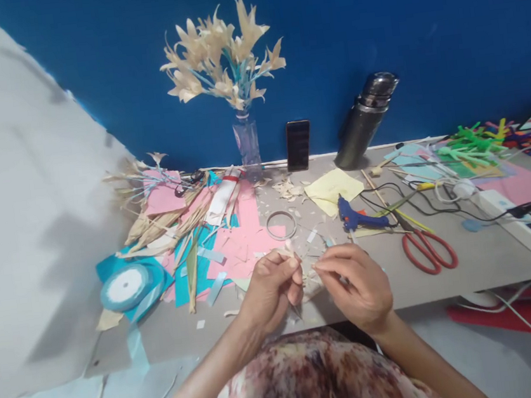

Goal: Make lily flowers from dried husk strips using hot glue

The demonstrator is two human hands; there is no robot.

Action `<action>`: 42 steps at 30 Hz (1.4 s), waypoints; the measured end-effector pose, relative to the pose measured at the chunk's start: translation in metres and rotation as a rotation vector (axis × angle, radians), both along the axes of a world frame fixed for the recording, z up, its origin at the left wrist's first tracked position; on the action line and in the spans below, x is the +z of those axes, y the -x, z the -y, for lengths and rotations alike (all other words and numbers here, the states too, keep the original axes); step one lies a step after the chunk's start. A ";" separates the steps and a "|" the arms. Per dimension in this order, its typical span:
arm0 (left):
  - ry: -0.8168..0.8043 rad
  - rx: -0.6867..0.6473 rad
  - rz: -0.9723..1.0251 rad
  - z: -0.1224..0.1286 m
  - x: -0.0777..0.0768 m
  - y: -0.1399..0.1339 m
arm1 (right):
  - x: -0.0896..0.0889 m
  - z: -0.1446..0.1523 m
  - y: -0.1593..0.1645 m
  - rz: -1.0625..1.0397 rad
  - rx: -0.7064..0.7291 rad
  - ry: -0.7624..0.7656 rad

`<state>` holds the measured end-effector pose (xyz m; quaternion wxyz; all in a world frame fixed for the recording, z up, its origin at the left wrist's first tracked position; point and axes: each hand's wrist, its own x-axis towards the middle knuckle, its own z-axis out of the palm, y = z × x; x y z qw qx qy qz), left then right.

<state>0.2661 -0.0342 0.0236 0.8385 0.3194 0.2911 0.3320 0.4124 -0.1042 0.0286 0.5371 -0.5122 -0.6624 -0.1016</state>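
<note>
Clearly, both hands work close together at the lower centre of the frame, above the near edge of the table [483, 257]. The left hand [272, 281] has its thumb and forefinger closed in a pinch, the other fingers curled under, and from that pinch a small pale piece [289, 246] sticks up. Its visible tip points toward the top of the frame; the rest is covered by the fingers, so I cannot tell how its long axis runs below. The right hand [359, 284] lies just right of it, apart from the left, thumb and forefinger tips brought together and pointing left; whether something thin sits between them I cannot tell.

Just above the left hand lies a tape ring [280, 214], with pink paper [237, 250] to its left. Right of centre, a blue glue gun [363, 218] lies above the right hand, its nozzle toward the top of the frame, near yellow paper [329, 188]. Farther right, red-handled scissors [428, 249] lie with their handles toward the lower right. At upper centre, pale flowers [219, 41] stand in a clear bottle [247, 140].
</note>
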 end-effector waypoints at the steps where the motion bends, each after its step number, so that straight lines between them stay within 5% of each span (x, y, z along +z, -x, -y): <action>1: 0.019 0.007 -0.005 0.000 0.001 -0.003 | -0.002 0.001 -0.001 0.011 -0.032 -0.018; 9: 0.098 0.090 -0.005 0.005 0.007 -0.033 | -0.014 -0.004 -0.009 0.143 -0.219 0.001; 20: 0.136 0.081 -0.019 -0.017 0.011 -0.058 | -0.017 -0.007 -0.018 0.012 -0.098 0.188; 23: 0.074 0.051 -0.082 -0.034 0.009 -0.065 | -0.016 -0.013 -0.042 -0.007 -0.025 0.192; 25: 0.003 0.051 -0.161 -0.051 0.006 -0.070 | -0.018 -0.017 -0.070 0.094 -0.104 0.260; 28: -0.113 0.090 -0.246 -0.079 0.002 -0.081 | -0.022 -0.025 -0.117 0.284 -0.347 0.526; 31: -0.191 0.095 -0.288 -0.102 -0.004 -0.098 | -0.025 -0.033 -0.151 0.412 -0.394 0.802; 35: -0.383 0.105 -0.405 -0.119 -0.017 -0.127 | -0.025 -0.040 -0.165 0.535 -0.326 0.947; 42: -0.494 0.043 -0.525 -0.139 -0.040 -0.155 | -0.033 -0.040 -0.168 0.484 -0.331 0.955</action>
